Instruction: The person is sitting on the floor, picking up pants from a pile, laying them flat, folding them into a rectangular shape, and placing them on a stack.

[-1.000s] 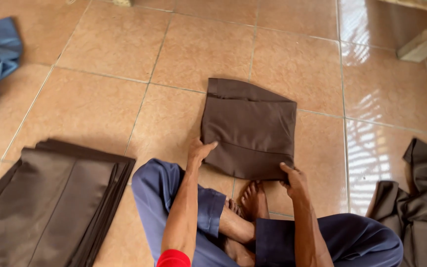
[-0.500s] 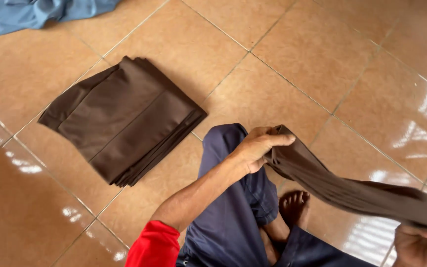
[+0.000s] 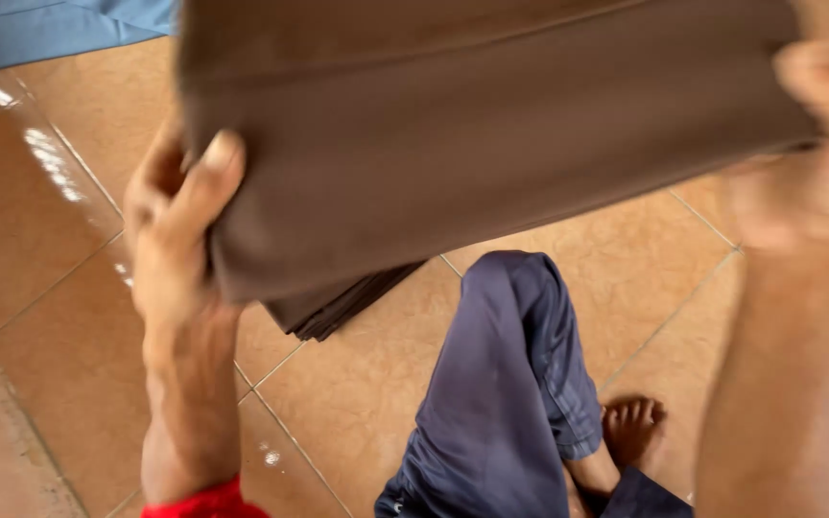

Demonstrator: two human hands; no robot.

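A folded dark brown cloth (image 3: pixel 491 134) fills the upper part of the view, held up close to the camera. My left hand (image 3: pixel 179 225) grips its left edge, thumb on top. My right hand (image 3: pixel 808 144), blurred, grips its right edge. Beneath the cloth a corner of a stack of folded brown cloths (image 3: pixel 343 302) shows on the tiled floor; most of the stack is hidden. My leg in dark blue trousers (image 3: pixel 506 393) and a bare foot (image 3: pixel 630 432) lie below.
A blue cloth (image 3: pixel 69 29) lies on the floor at the top left. Tan floor tiles (image 3: pixel 40 192) spread all around, with a paler strip of floor at the lower left corner.
Both hands have lifted the folded brown cloth off the floor and carried it left, over the stack of brown cloths. The camera has turned left and closer.
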